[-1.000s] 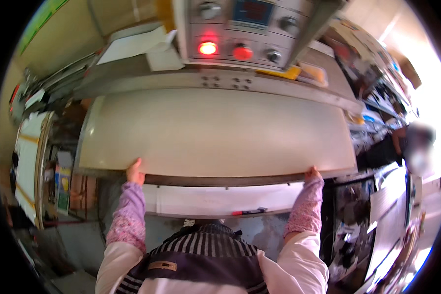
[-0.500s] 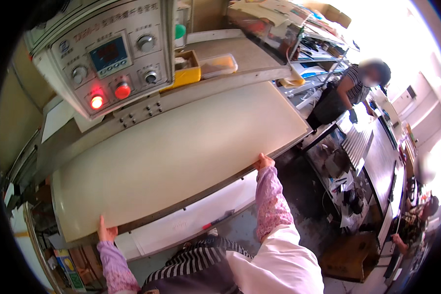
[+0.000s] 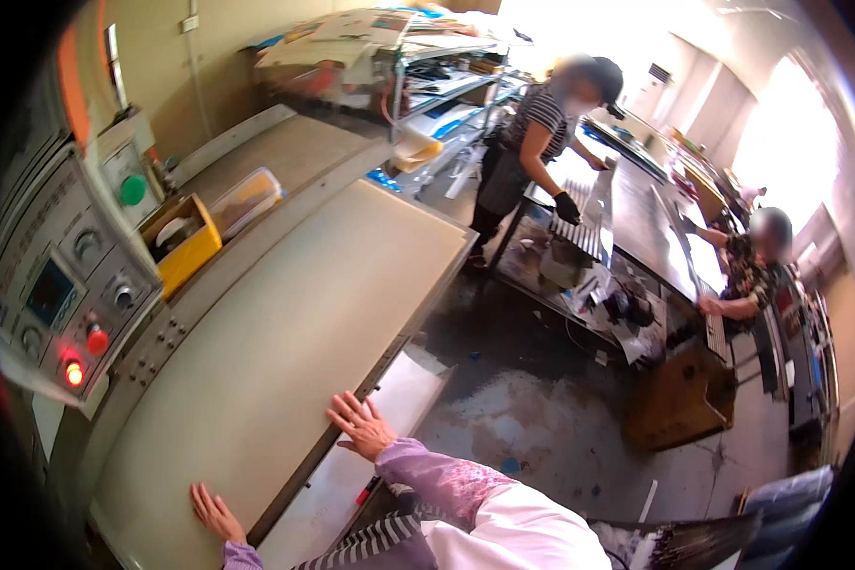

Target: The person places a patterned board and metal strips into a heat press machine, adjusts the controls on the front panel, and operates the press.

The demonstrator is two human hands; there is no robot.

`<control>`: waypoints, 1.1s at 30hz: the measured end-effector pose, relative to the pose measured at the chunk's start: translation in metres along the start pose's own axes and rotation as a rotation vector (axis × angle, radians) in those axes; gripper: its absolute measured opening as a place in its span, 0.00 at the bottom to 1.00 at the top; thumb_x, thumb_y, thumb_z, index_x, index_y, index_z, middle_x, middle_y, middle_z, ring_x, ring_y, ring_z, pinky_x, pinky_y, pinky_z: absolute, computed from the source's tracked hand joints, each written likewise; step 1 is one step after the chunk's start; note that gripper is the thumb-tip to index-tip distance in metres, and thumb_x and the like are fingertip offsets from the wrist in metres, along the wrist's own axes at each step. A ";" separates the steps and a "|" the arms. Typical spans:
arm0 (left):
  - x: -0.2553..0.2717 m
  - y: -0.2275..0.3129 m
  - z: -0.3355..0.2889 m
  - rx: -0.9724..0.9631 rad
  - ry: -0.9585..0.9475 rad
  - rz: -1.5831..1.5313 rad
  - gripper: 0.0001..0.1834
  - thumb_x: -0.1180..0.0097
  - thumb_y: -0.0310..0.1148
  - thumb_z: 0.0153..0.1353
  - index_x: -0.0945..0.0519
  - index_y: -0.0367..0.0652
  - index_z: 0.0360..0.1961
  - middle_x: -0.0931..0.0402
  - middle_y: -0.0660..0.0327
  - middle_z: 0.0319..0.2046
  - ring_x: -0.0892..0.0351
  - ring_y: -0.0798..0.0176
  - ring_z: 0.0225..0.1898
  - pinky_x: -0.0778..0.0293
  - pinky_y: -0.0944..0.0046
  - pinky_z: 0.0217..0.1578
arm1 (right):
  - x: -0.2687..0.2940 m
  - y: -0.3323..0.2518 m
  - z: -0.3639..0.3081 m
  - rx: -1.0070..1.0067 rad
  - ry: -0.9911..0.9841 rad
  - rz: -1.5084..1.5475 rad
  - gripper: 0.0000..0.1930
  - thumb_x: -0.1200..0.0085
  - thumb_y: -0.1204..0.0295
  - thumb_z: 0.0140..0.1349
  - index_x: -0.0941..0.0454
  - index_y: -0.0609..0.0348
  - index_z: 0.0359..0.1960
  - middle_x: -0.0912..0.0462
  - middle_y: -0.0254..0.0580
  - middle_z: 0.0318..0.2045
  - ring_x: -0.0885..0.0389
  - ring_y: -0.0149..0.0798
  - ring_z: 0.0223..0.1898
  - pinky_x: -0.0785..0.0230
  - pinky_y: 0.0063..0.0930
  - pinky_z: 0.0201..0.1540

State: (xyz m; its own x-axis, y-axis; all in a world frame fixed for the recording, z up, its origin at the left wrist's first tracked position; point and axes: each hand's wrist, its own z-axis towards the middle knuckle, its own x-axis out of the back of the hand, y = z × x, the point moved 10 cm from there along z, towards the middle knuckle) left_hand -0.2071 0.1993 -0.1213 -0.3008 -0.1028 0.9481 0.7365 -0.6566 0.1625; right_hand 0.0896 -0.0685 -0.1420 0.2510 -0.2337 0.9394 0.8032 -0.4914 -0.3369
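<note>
A wide cream-coloured flat panel (image 3: pixel 294 332) with a dark front edge lies before me, sloping from near left to far right. My left hand (image 3: pixel 217 514) rests flat on its near part, fingers spread. My right hand (image 3: pixel 363 427) also lies on the panel, at the front edge, with fingers apart and pointing left. Neither hand holds anything. Below the panel's edge shows a white surface (image 3: pixel 389 408), with a small red object (image 3: pixel 363 496) on it.
A control box (image 3: pixel 52 294) with a lit red lamp stands at the left. Beside it sit a yellow bin (image 3: pixel 188 249) and a clear plastic tub (image 3: pixel 245 201). Loaded shelves (image 3: pixel 446 85) stand behind. Two people work at a long table (image 3: pixel 651 228); a brown box (image 3: pixel 679 399) is on the floor.
The view has swung right, bringing the co-workers' table nearer the middle. My hands have gone from gripping the panel's front edge to lying spread on its top.
</note>
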 end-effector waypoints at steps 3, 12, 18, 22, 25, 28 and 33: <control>-0.006 -0.008 0.003 -0.058 0.033 -0.022 0.22 0.61 0.37 0.67 0.35 0.39 0.59 0.42 0.51 0.63 0.43 0.49 0.64 0.46 0.49 0.61 | 0.004 0.003 -0.004 -0.036 -0.069 -0.010 0.41 0.48 0.51 0.58 0.55 0.41 0.69 0.60 0.35 0.71 0.66 0.42 0.72 0.66 0.52 0.69; -0.031 -0.042 0.012 -0.081 0.065 0.129 0.22 0.61 0.39 0.68 0.35 0.42 0.60 0.40 0.54 0.62 0.40 0.52 0.62 0.42 0.53 0.60 | 0.029 -0.020 -0.024 -0.119 0.032 0.151 0.33 0.41 0.66 0.53 0.40 0.53 0.61 0.44 0.43 0.65 0.51 0.46 0.68 0.51 0.49 0.65; -0.039 -0.018 0.014 -0.087 0.005 0.189 0.23 0.60 0.44 0.68 0.34 0.47 0.61 0.39 0.55 0.62 0.38 0.52 0.61 0.39 0.53 0.57 | -0.058 -0.020 -0.259 -0.602 0.016 0.535 0.24 0.45 0.70 0.56 0.33 0.49 0.57 0.32 0.47 0.56 0.27 0.49 0.51 0.31 0.36 0.52; -0.062 -0.049 0.024 -0.164 0.035 0.075 0.23 0.53 0.41 0.65 0.32 0.45 0.59 0.38 0.47 0.60 0.39 0.48 0.61 0.38 0.53 0.57 | -0.136 -0.044 -0.468 -1.071 -0.191 0.490 0.22 0.47 0.57 0.58 0.28 0.51 0.53 0.27 0.51 0.50 0.28 0.53 0.52 0.33 0.41 0.53; -0.056 -0.066 0.025 -0.141 0.087 -0.056 0.24 0.47 0.36 0.61 0.31 0.43 0.58 0.38 0.42 0.59 0.40 0.45 0.62 0.39 0.52 0.58 | -0.153 -0.063 -0.560 -1.379 -0.230 0.614 0.25 0.51 0.49 0.59 0.26 0.52 0.51 0.23 0.50 0.48 0.26 0.51 0.52 0.35 0.41 0.54; -0.023 0.048 -0.025 -0.570 0.167 -0.424 0.28 0.43 0.33 0.56 0.32 0.39 0.58 0.37 0.43 0.58 0.38 0.44 0.60 0.43 0.51 0.61 | -0.163 -0.091 -0.610 -1.464 -0.248 0.645 0.23 0.51 0.51 0.60 0.25 0.52 0.51 0.22 0.48 0.48 0.25 0.50 0.51 0.35 0.40 0.55; 0.050 0.293 -0.237 -0.921 -0.834 -1.010 0.20 0.47 0.25 0.53 0.27 0.39 0.50 0.30 0.53 0.51 0.32 0.53 0.54 0.35 0.58 0.54 | -0.199 -0.095 -0.633 -1.473 -0.225 0.814 0.19 0.49 0.61 0.58 0.25 0.51 0.50 0.20 0.48 0.44 0.23 0.50 0.48 0.31 0.42 0.50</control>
State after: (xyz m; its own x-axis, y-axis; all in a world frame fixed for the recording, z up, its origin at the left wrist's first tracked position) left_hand -0.1495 -0.1749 -0.0913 0.2117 0.8475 0.4868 -0.2424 -0.4370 0.8662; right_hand -0.3784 -0.5068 -0.3374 0.4849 -0.7489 0.4516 -0.6763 -0.6485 -0.3493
